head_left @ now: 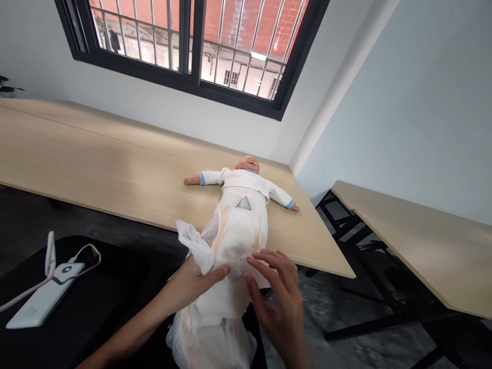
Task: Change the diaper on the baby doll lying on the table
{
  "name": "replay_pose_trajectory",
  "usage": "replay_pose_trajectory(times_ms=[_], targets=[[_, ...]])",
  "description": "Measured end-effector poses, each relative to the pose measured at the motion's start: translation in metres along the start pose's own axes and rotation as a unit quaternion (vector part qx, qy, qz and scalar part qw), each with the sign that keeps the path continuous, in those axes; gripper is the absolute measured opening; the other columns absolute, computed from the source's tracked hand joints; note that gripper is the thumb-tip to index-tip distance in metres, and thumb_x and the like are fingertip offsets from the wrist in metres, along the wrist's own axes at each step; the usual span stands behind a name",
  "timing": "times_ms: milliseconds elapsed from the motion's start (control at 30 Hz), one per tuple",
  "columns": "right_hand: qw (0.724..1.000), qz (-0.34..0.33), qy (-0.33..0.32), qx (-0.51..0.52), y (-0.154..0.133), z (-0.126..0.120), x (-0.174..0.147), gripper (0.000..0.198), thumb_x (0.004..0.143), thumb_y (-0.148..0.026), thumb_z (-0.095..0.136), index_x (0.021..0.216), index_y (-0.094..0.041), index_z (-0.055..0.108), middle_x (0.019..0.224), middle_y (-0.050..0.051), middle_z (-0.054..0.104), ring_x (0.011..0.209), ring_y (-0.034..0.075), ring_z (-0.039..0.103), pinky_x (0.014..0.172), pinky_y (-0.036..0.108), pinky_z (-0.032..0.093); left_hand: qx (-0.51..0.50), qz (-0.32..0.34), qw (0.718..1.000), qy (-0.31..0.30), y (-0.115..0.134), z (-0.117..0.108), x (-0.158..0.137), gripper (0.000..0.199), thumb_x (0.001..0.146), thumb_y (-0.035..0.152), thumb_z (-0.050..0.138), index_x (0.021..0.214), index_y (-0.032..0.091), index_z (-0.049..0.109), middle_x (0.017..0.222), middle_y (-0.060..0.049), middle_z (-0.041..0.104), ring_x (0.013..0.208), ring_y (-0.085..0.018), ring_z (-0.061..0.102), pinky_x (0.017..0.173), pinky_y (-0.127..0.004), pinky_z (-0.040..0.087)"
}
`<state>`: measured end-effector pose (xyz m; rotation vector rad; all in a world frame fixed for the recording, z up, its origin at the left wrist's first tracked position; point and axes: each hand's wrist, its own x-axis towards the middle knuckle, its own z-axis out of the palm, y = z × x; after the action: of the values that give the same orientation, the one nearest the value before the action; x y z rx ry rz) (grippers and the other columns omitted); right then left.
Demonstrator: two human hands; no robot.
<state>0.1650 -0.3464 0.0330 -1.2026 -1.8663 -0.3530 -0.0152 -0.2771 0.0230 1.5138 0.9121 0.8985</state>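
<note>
A baby doll (246, 179) in a white outfit with blue cuffs lies on its back, arms spread, head toward the wall. In front of its legs, an unfolded white diaper (238, 230) with yellowish side strips hangs past the table's near edge. My left hand (205, 279) grips the diaper from the left, thumb on top and the other fingers hidden beneath it. My right hand (277, 292) is at the diaper's right side, slightly blurred, with its fingers apart and fingertips close to the surface. I cannot tell whether they touch it.
The doll lies near the corner of a long wooden table (96, 154) under a barred window (192, 46). A second table (415, 241) stands at the right, beyond a gap. At lower left, a white power bank (46, 297) with a cable rests on a black surface (103, 287).
</note>
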Motion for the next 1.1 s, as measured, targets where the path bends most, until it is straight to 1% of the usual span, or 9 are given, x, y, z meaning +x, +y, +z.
replay_pose_trajectory(times_ms=[67, 133, 233, 333, 533, 700, 900, 1000, 1100], targets=[[0.998, -0.003, -0.061, -0.005, 0.002, 0.005, 0.0, 0.033, 0.09, -0.017, 0.057, 0.122, -0.023, 0.054, 0.116, 0.005, 0.06, 0.114, 0.02, 0.053, 0.106, 0.045, 0.038, -0.01, -0.008, 1.0, -0.007, 0.001, 0.001, 0.0, 0.062, 0.08, 0.047, 0.064, 0.133, 0.019, 0.052, 0.125, -0.013, 0.063, 0.12, -0.033, 0.056, 0.106, -0.049, 0.04], [0.995, 0.01, -0.1, 0.0, 0.005, 0.009, 0.0, 0.036, 0.091, -0.02, 0.055, 0.126, -0.023, 0.051, 0.12, 0.005, 0.059, 0.116, 0.02, 0.051, 0.104, 0.044, 0.041, -0.017, -0.006, 1.0, -0.011, 0.002, 0.001, 0.0, 0.063, 0.08, 0.049, 0.063, 0.134, 0.019, 0.051, 0.129, -0.013, 0.061, 0.12, -0.033, 0.056, 0.103, -0.049, 0.043], [0.991, 0.022, -0.129, 0.015, 0.009, 0.01, -0.001, 0.037, 0.093, -0.023, 0.053, 0.129, -0.023, 0.049, 0.122, 0.006, 0.058, 0.116, 0.019, 0.051, 0.101, 0.041, 0.044, -0.032, -0.004, 0.999, -0.014, 0.003, 0.002, 0.002, 0.063, 0.082, 0.05, 0.062, 0.136, 0.02, 0.05, 0.129, -0.013, 0.061, 0.12, -0.032, 0.056, 0.104, -0.048, 0.043], [0.99, 0.027, -0.136, 0.021, 0.011, 0.009, -0.002, 0.036, 0.094, -0.026, 0.053, 0.129, -0.024, 0.049, 0.119, 0.006, 0.059, 0.114, 0.019, 0.053, 0.1, 0.041, 0.046, -0.067, -0.015, 0.997, -0.021, 0.002, 0.003, 0.003, 0.062, 0.082, 0.051, 0.061, 0.135, 0.019, 0.051, 0.125, -0.012, 0.064, 0.12, -0.031, 0.056, 0.105, -0.045, 0.043], [0.994, 0.035, -0.104, 0.025, 0.01, 0.013, -0.002, 0.032, 0.094, -0.028, 0.052, 0.125, -0.024, 0.052, 0.116, 0.006, 0.061, 0.11, 0.019, 0.056, 0.099, 0.042, 0.048, -0.106, -0.049, 0.993, -0.033, 0.002, 0.0, 0.001, 0.062, 0.08, 0.049, 0.065, 0.132, 0.018, 0.053, 0.116, -0.011, 0.069, 0.118, -0.03, 0.058, 0.101, -0.044, 0.047], [0.995, 0.058, -0.068, 0.044, 0.007, 0.014, -0.002, 0.029, 0.094, -0.027, 0.052, 0.122, -0.023, 0.053, 0.114, 0.006, 0.061, 0.109, 0.019, 0.056, 0.097, 0.04, 0.049, -0.105, -0.037, 0.993, -0.049, 0.005, -0.003, -0.002, 0.065, 0.075, 0.047, 0.07, 0.132, 0.02, 0.053, 0.125, -0.011, 0.064, 0.122, -0.031, 0.055, 0.102, -0.045, 0.046], [0.995, 0.06, 0.015, 0.073, 0.002, 0.018, -0.003, 0.016, 0.089, -0.017, 0.059, 0.104, -0.021, 0.059, 0.119, 0.009, 0.054, 0.113, 0.02, 0.054, 0.091, 0.037, 0.05, -0.06, -0.014, 0.998, -0.02, 0.009, -0.001, -0.005, 0.063, 0.073, 0.047, 0.071, 0.128, 0.02, 0.057, 0.123, -0.011, 0.065, 0.124, -0.033, 0.052, 0.107, -0.048, 0.04], [0.997, 0.041, 0.019, 0.068, -0.002, 0.018, -0.002, 0.018, 0.088, -0.015, 0.059, 0.104, -0.021, 0.061, 0.119, 0.009, 0.053, 0.116, 0.022, 0.05, 0.095, 0.04, 0.047, -0.062, -0.001, 0.998, -0.012, 0.011, -0.001, -0.007, 0.059, 0.075, 0.047, 0.069, 0.126, 0.019, 0.058, 0.118, -0.01, 0.068, 0.123, -0.031, 0.054, 0.109, -0.046, 0.037], [0.997, 0.033, 0.013, 0.071, -0.006, 0.018, -0.001, 0.024, 0.085, -0.02, 0.065, 0.109, -0.021, 0.06, 0.117, 0.009, 0.055, 0.115, 0.023, 0.05, 0.097, 0.043, 0.045, -0.066, -0.005, 0.998, 0.001, 0.012, -0.001, -0.011, 0.056, 0.076, 0.047, 0.069, 0.124, 0.02, 0.059, 0.114, -0.009, 0.07, 0.121, -0.03, 0.055, 0.109, -0.046, 0.038]])
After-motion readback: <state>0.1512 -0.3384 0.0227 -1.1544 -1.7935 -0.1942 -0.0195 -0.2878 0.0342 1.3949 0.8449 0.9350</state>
